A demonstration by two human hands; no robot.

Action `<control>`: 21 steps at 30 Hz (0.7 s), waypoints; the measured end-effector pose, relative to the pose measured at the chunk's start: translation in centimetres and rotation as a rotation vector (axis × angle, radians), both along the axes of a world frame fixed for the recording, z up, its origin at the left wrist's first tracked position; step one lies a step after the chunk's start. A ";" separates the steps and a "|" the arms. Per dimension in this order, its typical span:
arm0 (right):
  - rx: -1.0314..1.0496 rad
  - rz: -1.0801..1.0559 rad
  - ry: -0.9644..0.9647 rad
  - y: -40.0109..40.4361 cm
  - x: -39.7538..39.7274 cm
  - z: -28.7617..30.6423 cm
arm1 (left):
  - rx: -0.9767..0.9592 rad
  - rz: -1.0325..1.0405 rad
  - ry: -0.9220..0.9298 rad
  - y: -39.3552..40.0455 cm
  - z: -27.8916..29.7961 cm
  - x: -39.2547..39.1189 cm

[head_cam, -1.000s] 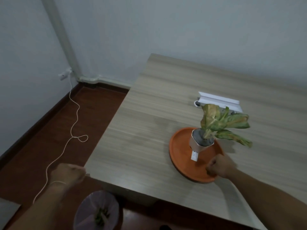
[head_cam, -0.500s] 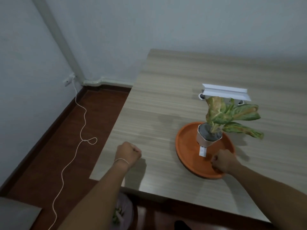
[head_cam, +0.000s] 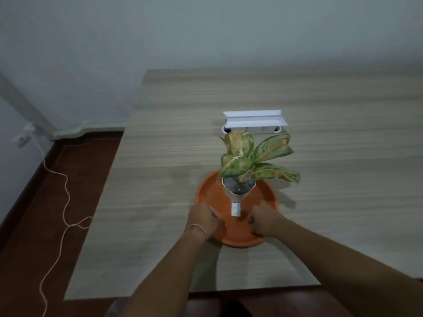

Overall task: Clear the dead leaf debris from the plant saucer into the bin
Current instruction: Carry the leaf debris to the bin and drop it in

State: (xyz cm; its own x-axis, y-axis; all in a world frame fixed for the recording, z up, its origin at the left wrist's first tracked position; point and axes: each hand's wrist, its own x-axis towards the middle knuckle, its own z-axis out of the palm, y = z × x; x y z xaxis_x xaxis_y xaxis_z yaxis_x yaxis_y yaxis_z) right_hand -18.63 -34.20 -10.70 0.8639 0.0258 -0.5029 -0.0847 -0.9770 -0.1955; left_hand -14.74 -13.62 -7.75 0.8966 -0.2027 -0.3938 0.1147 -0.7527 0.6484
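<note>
The orange plant saucer sits on the wooden table with a white pot in its middle, holding a plant of mottled green and yellow leaves. My left hand is a closed fist at the saucer's near left rim. My right hand is a closed fist inside the saucer's near right part, just beside the pot's label. I see no loose leaf debris on the bare orange surface, and whatever lies under the fists is hidden. The bin is out of view.
A white power strip under a white bracket lies on the table just behind the plant. The table's left edge drops to a dark floor where a thin white cable runs from a wall socket. The near table edge is close to me.
My left hand has come from down by the bin at the table's left, across the tabletop, to the saucer's left rim. The view has swung right, and the bin has left the frame.
</note>
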 end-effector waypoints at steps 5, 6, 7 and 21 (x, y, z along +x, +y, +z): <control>-0.003 0.054 -0.036 -0.2 -0.1 -1.0 | 0.000 -0.038 0.015 -2.7 -1.1 0.1; 0.002 0.056 -0.043 -0.2 -0.1 -1.0 | 0.003 -0.044 0.011 -3.0 -1.3 0.1; 0.006 0.049 -0.042 -0.3 -0.1 -1.1 | 0.011 -0.054 0.007 -3.2 -1.4 0.1; 0.153 -0.231 0.022 -2.1 1.1 1.3 | 0.073 -0.091 0.065 -4.3 -2.8 -0.1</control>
